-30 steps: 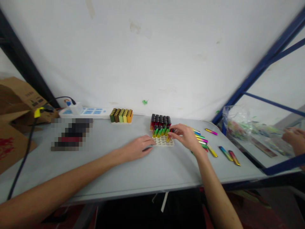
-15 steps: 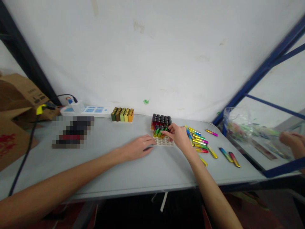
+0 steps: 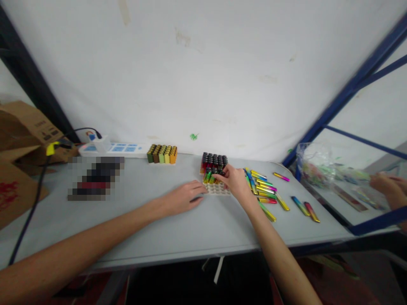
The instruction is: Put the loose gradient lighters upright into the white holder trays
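A white slotted tray (image 3: 219, 189) lies on the table, its near slots bare. Upright lighters with green-gold bodies (image 3: 208, 176) fill a row of it. Just behind stands a block of black-topped lighters (image 3: 215, 160) with reddish bodies. My left hand (image 3: 187, 197) rests flat with fingers stretched out, fingertips at the tray's left edge. Over the tray, my right hand (image 3: 233, 180) pinches the black top of a lighter in the row; its fingers partly hide it. Loose shiny lighters (image 3: 266, 189) lie in a pile right of this hand.
Another block of lighters (image 3: 162, 154) stands near the wall, beside a white power strip (image 3: 127, 149). Cardboard boxes (image 3: 27, 127) are at far left. Blue frame bars (image 3: 337, 99) rise on the right. Beyond them, another person's hands (image 3: 386, 184) are near a plastic bag (image 3: 314, 167).
The view has shifted slightly. My right hand stays at the row of lighters with only a small movement, and my left hand keeps its place by the tray.
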Tool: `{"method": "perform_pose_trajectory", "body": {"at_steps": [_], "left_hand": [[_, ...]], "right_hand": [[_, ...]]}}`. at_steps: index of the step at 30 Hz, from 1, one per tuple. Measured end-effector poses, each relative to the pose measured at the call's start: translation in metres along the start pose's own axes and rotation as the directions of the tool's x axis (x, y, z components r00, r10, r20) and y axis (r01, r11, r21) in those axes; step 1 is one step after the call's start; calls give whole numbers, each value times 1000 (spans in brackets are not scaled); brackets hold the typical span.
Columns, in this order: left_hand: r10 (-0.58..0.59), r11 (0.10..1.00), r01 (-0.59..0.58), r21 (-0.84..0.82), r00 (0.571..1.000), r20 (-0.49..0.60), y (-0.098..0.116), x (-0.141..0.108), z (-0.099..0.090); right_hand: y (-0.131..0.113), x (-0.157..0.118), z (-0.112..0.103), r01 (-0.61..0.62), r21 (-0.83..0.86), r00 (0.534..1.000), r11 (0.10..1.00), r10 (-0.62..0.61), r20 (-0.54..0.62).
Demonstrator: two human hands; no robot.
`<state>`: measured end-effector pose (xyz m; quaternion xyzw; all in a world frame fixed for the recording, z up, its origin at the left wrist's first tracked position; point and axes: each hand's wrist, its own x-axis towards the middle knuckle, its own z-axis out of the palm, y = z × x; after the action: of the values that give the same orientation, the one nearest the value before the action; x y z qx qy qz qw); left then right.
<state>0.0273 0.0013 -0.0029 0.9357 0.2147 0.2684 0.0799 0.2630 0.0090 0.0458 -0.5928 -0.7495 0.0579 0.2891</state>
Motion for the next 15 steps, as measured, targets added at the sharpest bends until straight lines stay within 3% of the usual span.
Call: {"method": "perform_pose_trajectory", "body": {"at_steps": [4, 7, 12, 15], "left_hand": [[3, 1000, -3, 0, 1000, -5, 0, 0, -1], [12, 1000, -12, -3, 1000, -5, 0, 0, 0], [10, 1000, -10, 1, 1000, 7, -1, 0, 0], [1, 1000, -1, -1, 1000, 3, -1, -1, 0]], "right_hand": [[1, -1, -10, 5, -13, 998, 1000, -6, -58], [14, -2, -32, -4, 24, 996, 1000, 6, -88], [69, -10, -70, -57, -82, 990, 995, 45, -134], [107, -15, -67, 15, -184, 998, 983, -25, -51]]}}
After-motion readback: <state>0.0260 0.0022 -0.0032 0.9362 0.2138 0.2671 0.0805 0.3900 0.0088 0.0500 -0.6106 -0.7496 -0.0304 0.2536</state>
